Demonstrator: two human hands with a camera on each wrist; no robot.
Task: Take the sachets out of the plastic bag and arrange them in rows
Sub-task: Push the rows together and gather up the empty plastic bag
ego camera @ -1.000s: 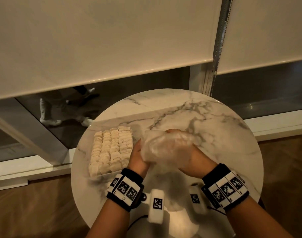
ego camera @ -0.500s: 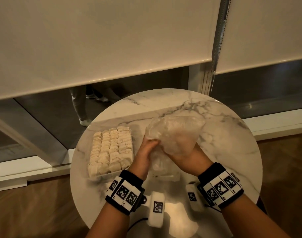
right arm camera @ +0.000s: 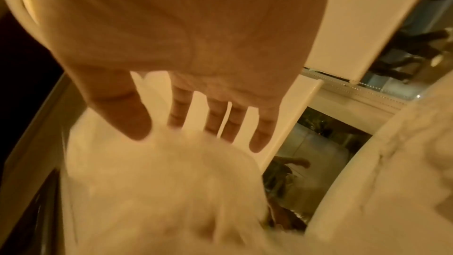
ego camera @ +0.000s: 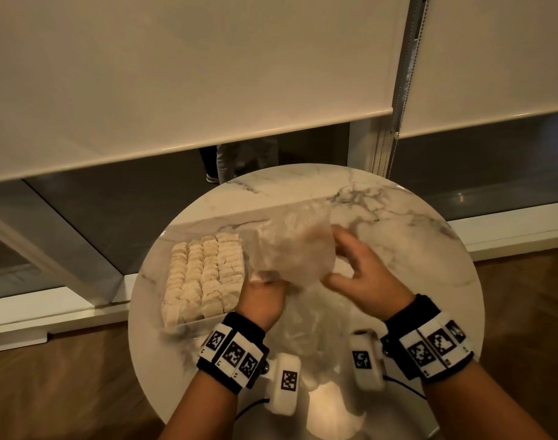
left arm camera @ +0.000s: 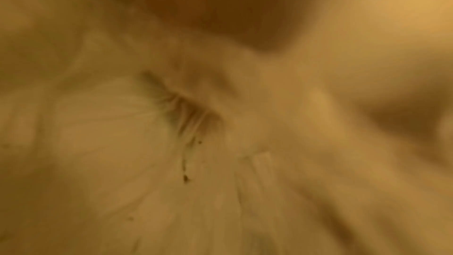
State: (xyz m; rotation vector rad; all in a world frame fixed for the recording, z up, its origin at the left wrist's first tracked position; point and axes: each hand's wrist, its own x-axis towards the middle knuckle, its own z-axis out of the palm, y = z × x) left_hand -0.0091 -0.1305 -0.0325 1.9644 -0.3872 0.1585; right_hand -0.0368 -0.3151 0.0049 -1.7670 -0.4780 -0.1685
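Observation:
A crumpled clear plastic bag (ego camera: 290, 249) is held up above the middle of the round marble table (ego camera: 414, 242). My left hand (ego camera: 265, 290) grips the bag's lower left edge. My right hand (ego camera: 344, 265) is at the bag's right side with straight, spread fingers (right arm camera: 215, 119) touching it. Beige sachets (ego camera: 204, 274) lie in several neat rows on the table's left part, just left of the bag. The left wrist view shows only blurred plastic (left arm camera: 147, 143). I cannot tell whether any sachet is inside the bag.
Roller blinds (ego camera: 207, 74) hang over the window behind the table, with a bead chain (ego camera: 398, 90) at the right. A white sill (ego camera: 49, 315) and wooden floor (ego camera: 64, 392) surround the table. A second clear plastic sheet (ego camera: 309, 328) lies on the table near me.
The bag was lifted and swung left toward the sachet rows. My right hand let go of its grip and spread its fingers beside the bag. My left hand kept hold.

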